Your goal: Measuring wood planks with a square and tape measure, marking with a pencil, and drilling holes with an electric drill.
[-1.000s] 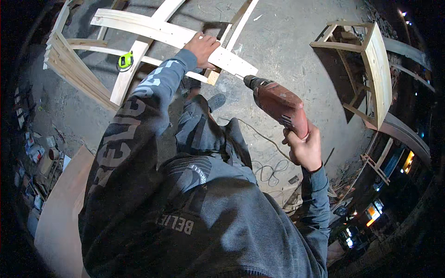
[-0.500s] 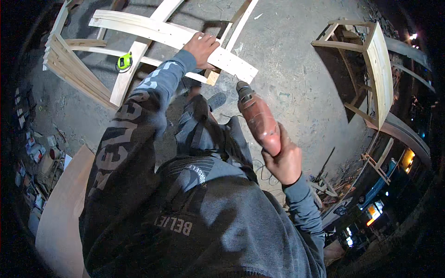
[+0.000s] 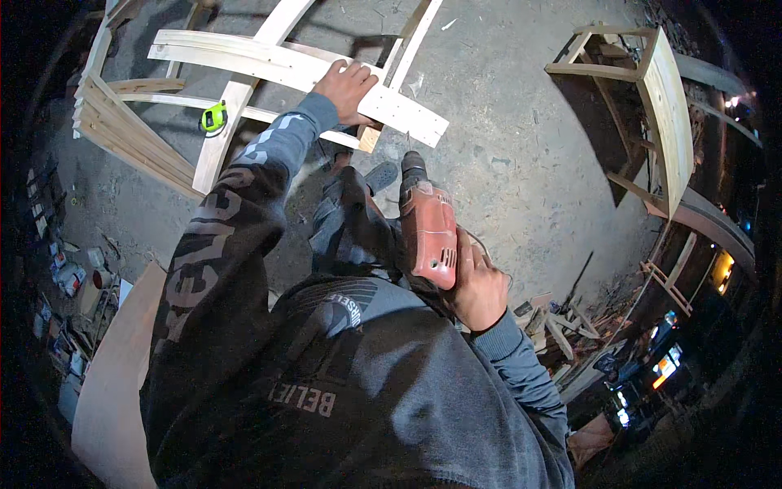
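A red power drill [image 3: 429,232] is in my right hand [image 3: 478,287], its chuck and thin bit directed up toward the plank's near right end. The bit's tip appears just short of the wood's edge. My left hand [image 3: 345,91] grips the pale wooden plank [image 3: 244,61] near its right part, fingers over the far edge. Small dark dots mark the plank's face near its end. Below it, a wooden block end [image 3: 370,139] and crossing slats form part of a frame. On one frame board [image 3: 220,155] rests a lime-green tape measure [image 3: 213,118].
Stacked curved boards [image 3: 134,138] lie at the left. A second wooden frame [image 3: 664,122] stands on the concrete floor [image 3: 521,187] at the right. A large sheet panel [image 3: 114,391] leans at lower left, beside assorted clutter [image 3: 77,285]. Wood scraps [image 3: 562,326] are piled at right.
My right hand has drawn the drill down and left and turned it, so its bit points more straight up. The left hand stays on the plank, which shifts slightly in view.
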### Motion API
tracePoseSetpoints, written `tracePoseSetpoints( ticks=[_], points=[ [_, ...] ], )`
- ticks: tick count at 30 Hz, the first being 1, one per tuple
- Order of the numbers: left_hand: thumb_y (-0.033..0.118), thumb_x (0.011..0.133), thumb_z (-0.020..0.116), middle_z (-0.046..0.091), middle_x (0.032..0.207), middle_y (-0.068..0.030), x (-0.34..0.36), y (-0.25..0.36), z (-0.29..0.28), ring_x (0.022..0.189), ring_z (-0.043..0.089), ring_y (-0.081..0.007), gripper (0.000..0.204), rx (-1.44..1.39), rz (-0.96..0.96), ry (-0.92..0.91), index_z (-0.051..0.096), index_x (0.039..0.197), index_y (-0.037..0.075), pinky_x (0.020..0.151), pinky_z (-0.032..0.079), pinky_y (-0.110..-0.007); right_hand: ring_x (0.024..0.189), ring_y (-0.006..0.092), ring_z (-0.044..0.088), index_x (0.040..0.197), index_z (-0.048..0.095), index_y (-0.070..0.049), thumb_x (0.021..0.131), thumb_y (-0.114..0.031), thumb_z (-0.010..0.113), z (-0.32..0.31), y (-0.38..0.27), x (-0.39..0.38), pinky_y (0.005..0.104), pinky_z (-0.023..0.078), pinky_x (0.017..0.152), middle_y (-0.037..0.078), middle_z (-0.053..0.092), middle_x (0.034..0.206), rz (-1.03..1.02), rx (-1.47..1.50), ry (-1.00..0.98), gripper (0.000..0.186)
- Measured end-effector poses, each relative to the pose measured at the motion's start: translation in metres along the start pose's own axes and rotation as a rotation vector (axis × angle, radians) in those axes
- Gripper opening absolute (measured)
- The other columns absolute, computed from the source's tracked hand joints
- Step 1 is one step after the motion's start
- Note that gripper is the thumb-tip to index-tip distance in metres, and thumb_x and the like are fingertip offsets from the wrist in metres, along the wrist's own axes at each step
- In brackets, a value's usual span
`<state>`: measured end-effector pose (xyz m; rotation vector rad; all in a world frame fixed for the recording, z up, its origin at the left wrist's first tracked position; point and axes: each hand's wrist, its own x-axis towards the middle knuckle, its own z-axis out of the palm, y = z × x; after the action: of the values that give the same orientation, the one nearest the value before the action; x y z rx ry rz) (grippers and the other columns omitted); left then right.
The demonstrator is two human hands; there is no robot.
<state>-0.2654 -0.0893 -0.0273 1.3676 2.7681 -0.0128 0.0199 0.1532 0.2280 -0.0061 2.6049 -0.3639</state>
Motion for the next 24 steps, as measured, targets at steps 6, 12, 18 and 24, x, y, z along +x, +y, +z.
tracePoseSetpoints(
  ticks=[6, 12, 18, 24],
  points=[
    [0.074, 0.073, 0.073, 0.057, 0.122, -0.0092, -0.001, -0.001, 0.001, 0.124, 0.052, -0.0271, 0.089, -0.029, -0.007, -0.016, 0.055, 0.132, 0.01, 0.106, 0.04, -0.05, 0.086, 0.0373, 0.073, 0.149, 0.043, -0.001, 0.076, -0.027, 0.082, -0.01, 0.001, 0.006, 0.0458, 0.059, 0.069, 0.022, 0.07, 0.11, 0.017, 0.011, -0.05, 0.087],
    [0.073, 0.073, 0.075, 0.057, 0.121, -0.0094, -0.001, -0.002, 0.002, 0.122, 0.052, -0.027, 0.089, -0.027, 0.0, -0.016, 0.055, 0.132, 0.01, 0.106, 0.04, -0.049, 0.083, 0.0436, 0.071, 0.144, 0.046, -0.001, 0.072, -0.017, 0.082, -0.059, 0.009, 0.036, 0.0495, 0.058, 0.076, 0.026, 0.071, 0.093, 0.018, 0.175, 0.012, 0.082],
    [0.073, 0.073, 0.074, 0.057, 0.121, -0.0092, 0.0, -0.002, 0.002, 0.121, 0.053, -0.028, 0.089, -0.038, 0.005, -0.017, 0.054, 0.131, 0.009, 0.106, 0.04, -0.049, 0.089, 0.0478, 0.07, 0.131, 0.058, 0.003, 0.072, -0.016, 0.079, -0.1, 0.023, 0.073, 0.0488, 0.058, 0.08, 0.029, 0.071, 0.093, 0.074, 0.297, -0.013, 0.066],
    [0.079, 0.075, 0.067, 0.058, 0.123, -0.0099, 0.0, -0.003, 0.0, 0.123, 0.053, -0.0264, 0.092, 0.002, 0.009, -0.055, 0.056, 0.133, 0.01, 0.106, 0.038, -0.05, 0.091, 0.0474, 0.07, 0.13, 0.058, 0.004, 0.071, -0.016, 0.078, -0.108, 0.036, 0.089, 0.0479, 0.058, 0.081, 0.031, 0.071, 0.094, 0.101, 0.353, -0.067, 0.066]
  ],
)
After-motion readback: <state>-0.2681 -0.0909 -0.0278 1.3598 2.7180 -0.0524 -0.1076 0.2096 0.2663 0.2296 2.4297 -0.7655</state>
